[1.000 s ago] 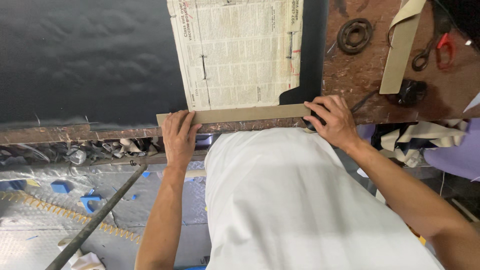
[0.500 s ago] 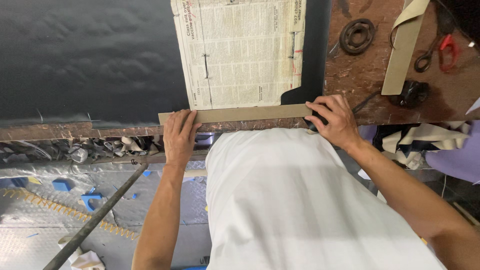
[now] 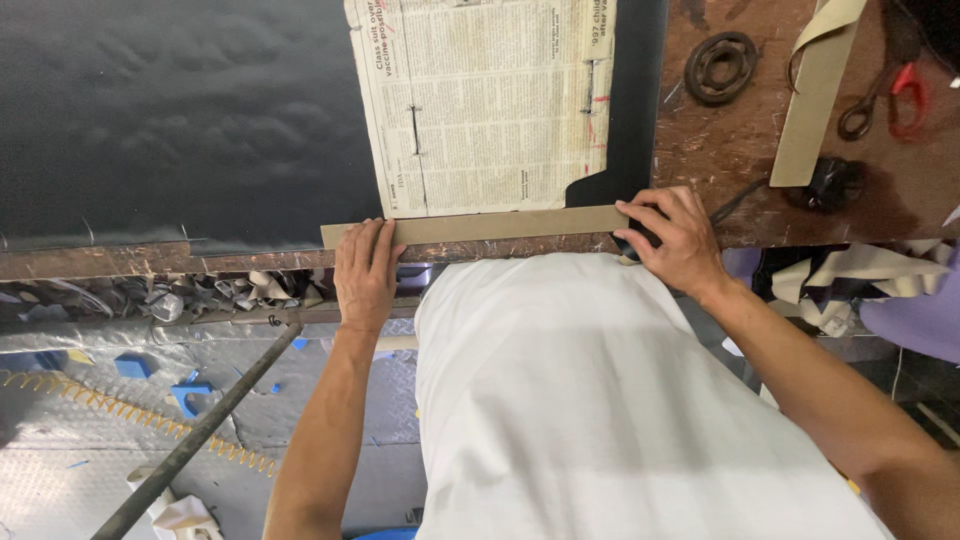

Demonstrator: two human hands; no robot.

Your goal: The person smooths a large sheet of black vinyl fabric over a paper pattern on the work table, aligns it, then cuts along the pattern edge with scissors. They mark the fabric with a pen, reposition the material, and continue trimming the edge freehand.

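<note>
Both hands flat on tan strip [image 3: 500, 225], left hand [image 3: 365, 275], right hand [image 3: 675, 240].

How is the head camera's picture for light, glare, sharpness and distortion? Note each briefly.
Head view: light is even and soft, with faint sheen on the black sheet and no harsh glare; the tan strip, left hand and right hand are sharp; the white shirt looks washed out; the table edge bows slightly, a wide-lens effect.

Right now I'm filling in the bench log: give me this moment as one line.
left hand: pressing tan strip | right hand: pressing strip's other end | strip: flat along newspaper bottom edge | bench: scissors, metal ring
</note>
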